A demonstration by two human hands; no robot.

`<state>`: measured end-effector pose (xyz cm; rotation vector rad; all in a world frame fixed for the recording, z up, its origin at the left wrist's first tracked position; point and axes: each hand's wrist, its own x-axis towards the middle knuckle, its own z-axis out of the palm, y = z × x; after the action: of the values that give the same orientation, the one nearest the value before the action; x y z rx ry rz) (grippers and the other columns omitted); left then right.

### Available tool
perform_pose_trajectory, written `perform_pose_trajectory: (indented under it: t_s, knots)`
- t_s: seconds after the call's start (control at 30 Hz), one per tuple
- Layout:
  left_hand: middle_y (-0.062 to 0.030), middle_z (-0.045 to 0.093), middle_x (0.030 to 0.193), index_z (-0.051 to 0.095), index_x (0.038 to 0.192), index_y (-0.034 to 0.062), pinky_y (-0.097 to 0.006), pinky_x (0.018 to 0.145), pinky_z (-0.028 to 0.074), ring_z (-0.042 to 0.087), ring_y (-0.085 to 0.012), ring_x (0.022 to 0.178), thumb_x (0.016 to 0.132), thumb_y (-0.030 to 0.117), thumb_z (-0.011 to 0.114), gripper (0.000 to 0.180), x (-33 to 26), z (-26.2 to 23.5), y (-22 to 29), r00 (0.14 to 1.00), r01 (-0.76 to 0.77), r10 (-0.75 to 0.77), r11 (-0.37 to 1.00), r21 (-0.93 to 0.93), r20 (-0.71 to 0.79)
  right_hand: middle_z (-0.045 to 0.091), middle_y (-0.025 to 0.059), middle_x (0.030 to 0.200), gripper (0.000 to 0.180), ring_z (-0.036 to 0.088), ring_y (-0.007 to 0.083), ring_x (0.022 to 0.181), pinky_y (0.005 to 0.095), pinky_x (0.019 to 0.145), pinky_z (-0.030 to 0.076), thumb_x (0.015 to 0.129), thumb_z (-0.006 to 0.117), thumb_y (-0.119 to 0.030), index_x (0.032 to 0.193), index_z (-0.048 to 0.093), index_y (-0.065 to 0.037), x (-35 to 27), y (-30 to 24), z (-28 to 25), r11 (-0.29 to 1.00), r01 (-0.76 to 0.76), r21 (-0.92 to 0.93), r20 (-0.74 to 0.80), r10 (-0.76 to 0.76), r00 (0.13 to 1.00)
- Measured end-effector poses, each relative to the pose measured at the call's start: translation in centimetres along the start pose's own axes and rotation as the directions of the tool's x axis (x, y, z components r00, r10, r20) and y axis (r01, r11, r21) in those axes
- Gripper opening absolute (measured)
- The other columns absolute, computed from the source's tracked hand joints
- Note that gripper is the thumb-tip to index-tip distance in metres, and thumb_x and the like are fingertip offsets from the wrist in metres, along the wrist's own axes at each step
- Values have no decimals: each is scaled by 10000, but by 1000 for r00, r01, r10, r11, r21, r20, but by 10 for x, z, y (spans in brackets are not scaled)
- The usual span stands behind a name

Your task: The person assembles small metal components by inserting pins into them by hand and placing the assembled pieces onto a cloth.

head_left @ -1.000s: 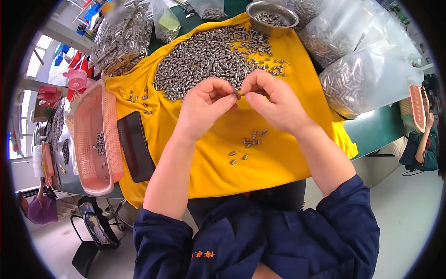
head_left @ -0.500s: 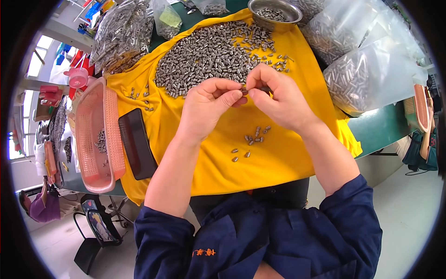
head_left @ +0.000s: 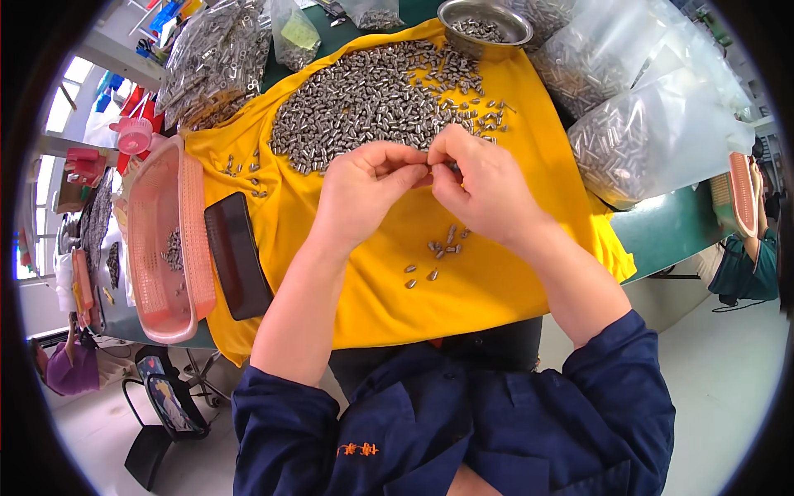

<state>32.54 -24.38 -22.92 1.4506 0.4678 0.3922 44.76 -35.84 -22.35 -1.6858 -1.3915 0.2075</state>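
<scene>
Over the yellow cloth [head_left: 496, 285], my left hand [head_left: 360, 190] and my right hand [head_left: 490, 188] meet at their fingertips. Both are closed in a pinch, thumb against forefinger. Whatever they pinch is tiny and almost wholly covered by the fingers; only a dark bit shows between the tips. Just beyond my hands spreads a large pile of small silvery metal cylinders [head_left: 364, 107]. Nearer to me, below my right hand, lies a small loose group of the same metal pieces [head_left: 447, 245], with a few more [head_left: 411, 283] apart from it.
To the left stand a pink plastic basket [head_left: 169, 310] with some metal pieces inside and a black phone-like slab [head_left: 237, 256]. A steel bowl [head_left: 517, 33] of parts sits at the back. Clear bags of metal parts [head_left: 616, 153] crowd the right, another bag [head_left: 215, 58] the back left.
My fingertips have drawn closer together, and the greyish pieces seen between them before are now mostly hidden. My right hand has shifted slightly left and down. The whole view has shifted a little.
</scene>
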Motion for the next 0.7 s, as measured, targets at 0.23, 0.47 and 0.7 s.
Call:
perform_pose_trajectory:
  t_s: [0.23,0.47,0.7]
  knots:
    - [-53,666,906,646,976,22,-254,719,483,619,-120,799,790,3,615,189,-4,5,-6,992,-115,125,896,428,4,562,139,684,77,564,331,672,408,587,445,732,541,-44,786,485,-45,-1,2,-2,994,83,-73,31,-81,996]
    - [-6,618,875,646,959,23,-204,704,453,560,-87,764,798,17,637,161,-2,-6,-5,990,-109,107,994,-18,-94,530,78,664,85,505,151,593,270,566,420,750,528,-56,823,507,-18,3,-1,-13,947,-179,268,48,172,984]
    - [-48,625,903,608,1021,6,-233,729,491,594,-109,794,824,15,611,198,-5,-5,-11,983,152,-60,805,-574,175,495,-9,702,73,447,66,638,228,564,401,776,514,-62,841,502,-32,-1,0,-8,850,-165,501,49,163,985]
